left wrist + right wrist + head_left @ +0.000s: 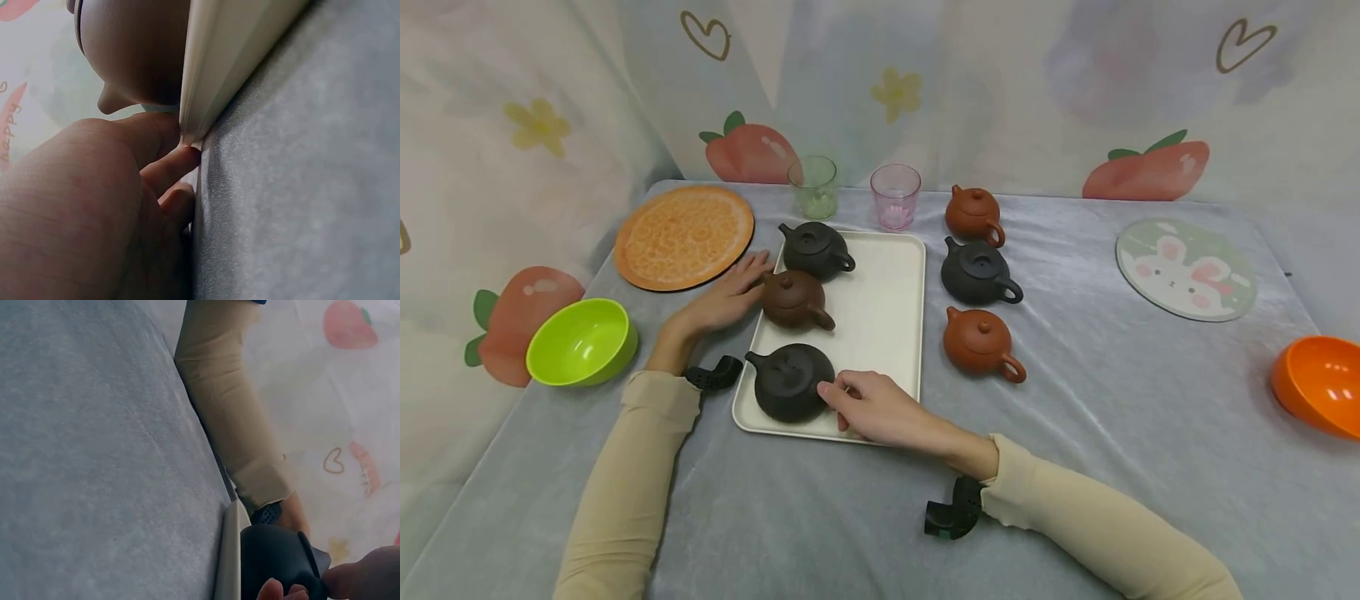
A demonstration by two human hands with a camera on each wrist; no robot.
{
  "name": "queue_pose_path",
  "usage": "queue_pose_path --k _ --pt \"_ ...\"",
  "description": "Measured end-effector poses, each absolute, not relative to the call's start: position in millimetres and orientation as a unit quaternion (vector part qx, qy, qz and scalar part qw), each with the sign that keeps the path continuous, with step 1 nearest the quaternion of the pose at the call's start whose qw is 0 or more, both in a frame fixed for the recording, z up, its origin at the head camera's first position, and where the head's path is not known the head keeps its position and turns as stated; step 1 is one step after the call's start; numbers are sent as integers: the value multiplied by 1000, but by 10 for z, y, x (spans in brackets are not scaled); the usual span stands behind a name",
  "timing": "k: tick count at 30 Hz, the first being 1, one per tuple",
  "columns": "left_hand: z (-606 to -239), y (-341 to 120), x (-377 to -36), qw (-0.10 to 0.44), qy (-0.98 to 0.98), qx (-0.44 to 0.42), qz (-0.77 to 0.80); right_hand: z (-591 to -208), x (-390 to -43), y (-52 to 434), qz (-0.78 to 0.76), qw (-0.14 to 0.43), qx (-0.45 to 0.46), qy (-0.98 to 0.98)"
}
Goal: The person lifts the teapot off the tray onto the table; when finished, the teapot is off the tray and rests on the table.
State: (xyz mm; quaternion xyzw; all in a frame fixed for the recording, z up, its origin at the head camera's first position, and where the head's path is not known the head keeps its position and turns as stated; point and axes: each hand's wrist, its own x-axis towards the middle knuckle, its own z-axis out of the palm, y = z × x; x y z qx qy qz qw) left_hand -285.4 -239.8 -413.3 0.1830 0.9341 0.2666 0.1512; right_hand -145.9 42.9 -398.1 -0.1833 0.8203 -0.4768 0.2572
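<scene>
Right grip (868, 407): fingers curled round the handle side of the black pot (792, 382), which sits at the near end of the tray (880, 308); the handle itself is hidden under the hand.
Left grip (726, 296): fingers straight, tips pressed to the tray's left rim just beside the brown pot (793, 298), likely to steady the tray; holds nothing.
Beyond the grips: a second black pot (815, 247) at the tray's far end.
Right of the tray: three pots on the desk (1112, 400), apart from both grips.
</scene>
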Motion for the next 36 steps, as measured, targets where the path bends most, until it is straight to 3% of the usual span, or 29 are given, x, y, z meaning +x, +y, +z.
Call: queue_pose_path --k 11,26,36 --pt "-4133 -2394 -2871 149 934 180 271 -3951 -1486 472 -446 259 -176 838" --pt "-4205 -2406 -2847 151 928 187 283 -3959 -1473 530 -471 313 -164 808" --pt "-4194 -2407 -2855 137 930 193 282 -3965 -1504 629 -469 288 -172 817"
